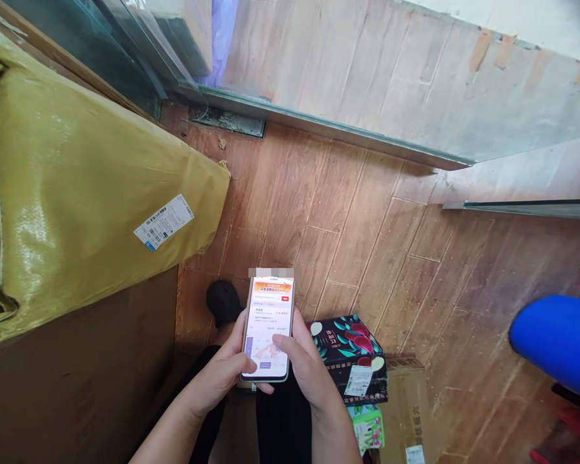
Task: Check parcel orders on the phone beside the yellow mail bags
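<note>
A smartphone (268, 322) with a lit screen is held upright between both hands, low in the middle of the view. Around its left edge wraps my left hand (227, 364), its thumb lying over the lower left of the screen. My right hand (302, 348) grips the opposite edge, and its thumb rests on the middle right of the screen. An orange banner, a small red button and lines of small text show on the display. Most of the fingers are hidden behind the phone. My black-clad legs and one dark shoe (221, 301) are below.
A large yellow woven sack (91, 148) with a shipping label leans at left over a brown carton (77, 374). A black fruit-print box (343, 348), a green box (368, 425) and a cardboard box (406, 406) stand at right. A glass door (343, 132) crosses the wood-look floor; a blue rounded object (560, 341) is far right.
</note>
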Demonstrator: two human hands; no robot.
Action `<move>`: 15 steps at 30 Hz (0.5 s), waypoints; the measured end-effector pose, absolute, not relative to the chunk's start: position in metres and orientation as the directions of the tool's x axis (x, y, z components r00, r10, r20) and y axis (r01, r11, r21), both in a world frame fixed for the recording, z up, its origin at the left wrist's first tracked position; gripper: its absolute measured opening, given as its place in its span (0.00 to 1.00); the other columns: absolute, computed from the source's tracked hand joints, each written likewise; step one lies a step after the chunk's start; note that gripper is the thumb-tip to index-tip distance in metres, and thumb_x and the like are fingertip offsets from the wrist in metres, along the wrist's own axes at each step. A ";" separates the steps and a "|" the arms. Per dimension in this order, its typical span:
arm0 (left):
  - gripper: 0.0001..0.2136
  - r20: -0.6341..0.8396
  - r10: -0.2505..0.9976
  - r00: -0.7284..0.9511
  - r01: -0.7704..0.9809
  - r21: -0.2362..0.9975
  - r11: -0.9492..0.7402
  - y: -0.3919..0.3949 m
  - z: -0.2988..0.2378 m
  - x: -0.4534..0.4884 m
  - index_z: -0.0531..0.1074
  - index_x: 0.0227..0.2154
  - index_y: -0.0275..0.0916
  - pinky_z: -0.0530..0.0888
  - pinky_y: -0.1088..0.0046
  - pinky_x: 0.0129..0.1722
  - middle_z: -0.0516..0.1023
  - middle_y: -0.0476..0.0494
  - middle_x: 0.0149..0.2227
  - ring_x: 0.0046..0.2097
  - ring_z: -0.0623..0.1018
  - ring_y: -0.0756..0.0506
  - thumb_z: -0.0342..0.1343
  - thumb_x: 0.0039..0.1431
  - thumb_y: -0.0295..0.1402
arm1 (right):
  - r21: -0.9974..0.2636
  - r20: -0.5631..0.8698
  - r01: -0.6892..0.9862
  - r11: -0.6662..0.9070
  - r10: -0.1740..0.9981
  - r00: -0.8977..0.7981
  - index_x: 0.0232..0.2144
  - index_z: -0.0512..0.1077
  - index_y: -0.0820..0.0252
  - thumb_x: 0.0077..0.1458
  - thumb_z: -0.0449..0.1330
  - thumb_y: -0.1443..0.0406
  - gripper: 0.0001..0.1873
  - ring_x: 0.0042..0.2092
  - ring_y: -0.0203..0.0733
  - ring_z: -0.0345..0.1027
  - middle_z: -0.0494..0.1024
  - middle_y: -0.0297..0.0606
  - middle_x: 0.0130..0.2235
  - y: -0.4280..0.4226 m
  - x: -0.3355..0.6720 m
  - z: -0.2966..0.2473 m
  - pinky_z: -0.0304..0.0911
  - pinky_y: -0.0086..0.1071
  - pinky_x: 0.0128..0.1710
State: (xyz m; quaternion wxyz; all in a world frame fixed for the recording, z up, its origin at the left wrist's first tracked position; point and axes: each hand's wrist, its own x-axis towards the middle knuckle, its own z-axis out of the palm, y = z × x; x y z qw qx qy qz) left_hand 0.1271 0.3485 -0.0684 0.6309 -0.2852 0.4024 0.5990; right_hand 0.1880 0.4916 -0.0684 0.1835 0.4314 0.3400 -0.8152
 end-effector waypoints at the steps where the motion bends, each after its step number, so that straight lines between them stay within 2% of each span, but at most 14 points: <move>1: 0.48 -0.850 0.525 -0.046 -0.985 0.126 0.119 0.349 -0.069 0.128 0.39 0.64 0.57 0.79 0.68 0.31 0.64 0.43 0.58 0.42 0.74 0.43 0.54 0.40 0.26 | -0.400 -0.812 0.592 -0.700 -0.030 -0.583 0.52 0.62 0.56 0.49 0.60 0.62 0.27 0.42 0.44 0.71 0.77 0.36 0.44 0.494 0.190 -0.069 0.66 0.32 0.36; 7: 0.48 -0.843 0.537 -0.040 -0.984 0.125 0.124 0.348 -0.072 0.129 0.39 0.64 0.58 0.79 0.69 0.28 0.68 0.44 0.56 0.41 0.75 0.44 0.51 0.40 0.22 | -0.390 -0.767 0.591 -0.706 -0.107 -0.633 0.57 0.57 0.56 0.43 0.61 0.67 0.37 0.52 0.49 0.67 0.74 0.38 0.51 0.500 0.197 -0.070 0.64 0.39 0.49; 11: 0.43 -0.829 0.556 -0.056 -0.990 0.119 0.078 0.348 -0.072 0.127 0.46 0.63 0.54 0.79 0.70 0.27 0.68 0.42 0.56 0.40 0.75 0.43 0.52 0.41 0.26 | -0.371 -0.746 0.581 -0.725 -0.139 -0.651 0.58 0.53 0.56 0.42 0.62 0.67 0.41 0.52 0.50 0.68 0.73 0.40 0.53 0.498 0.198 -0.070 0.64 0.40 0.49; 15: 0.41 -0.858 0.510 -0.064 -0.984 0.138 0.108 0.351 -0.068 0.122 0.47 0.63 0.51 0.79 0.69 0.27 0.69 0.39 0.54 0.42 0.75 0.41 0.56 0.45 0.30 | -0.405 -0.746 0.584 -0.703 -0.114 -0.656 0.58 0.52 0.56 0.43 0.61 0.68 0.40 0.51 0.48 0.68 0.73 0.40 0.52 0.496 0.197 -0.070 0.65 0.39 0.48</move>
